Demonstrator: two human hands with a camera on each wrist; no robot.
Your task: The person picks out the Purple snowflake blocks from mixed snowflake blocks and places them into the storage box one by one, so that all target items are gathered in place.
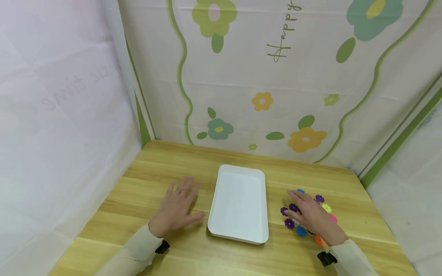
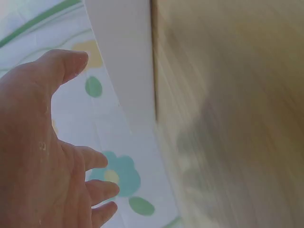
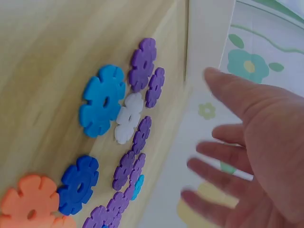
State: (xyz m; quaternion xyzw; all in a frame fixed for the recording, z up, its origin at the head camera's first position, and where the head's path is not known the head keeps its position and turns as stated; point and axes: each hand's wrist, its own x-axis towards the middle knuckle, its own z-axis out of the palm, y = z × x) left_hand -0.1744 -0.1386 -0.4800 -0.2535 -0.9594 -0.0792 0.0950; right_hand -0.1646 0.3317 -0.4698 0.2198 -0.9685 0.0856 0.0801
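Flat flower-shaped plastic pieces in purple, blue, white, orange, pink and yellow lie on the table right of a white tray (image 1: 239, 203). Over them hovers the right hand (image 1: 312, 216), fingers extended and holding nothing. In the right wrist view that hand (image 3: 256, 152) is apart from a light blue piece (image 3: 102, 100), a white piece (image 3: 128, 118) and an orange piece (image 3: 29, 203). Left of the tray, the left hand (image 1: 177, 209) is spread and slightly blurred. The left wrist view shows this hand (image 2: 52, 142) empty, near the tray's white side (image 2: 126, 57).
The wooden table (image 1: 172, 161) ends at a white cloth backdrop (image 1: 238, 76) with printed flowers. More white cloth (image 1: 62, 126) hangs at the left, and another sheet hangs at the right. Each wrist carries a black device below its sleeve cuff.
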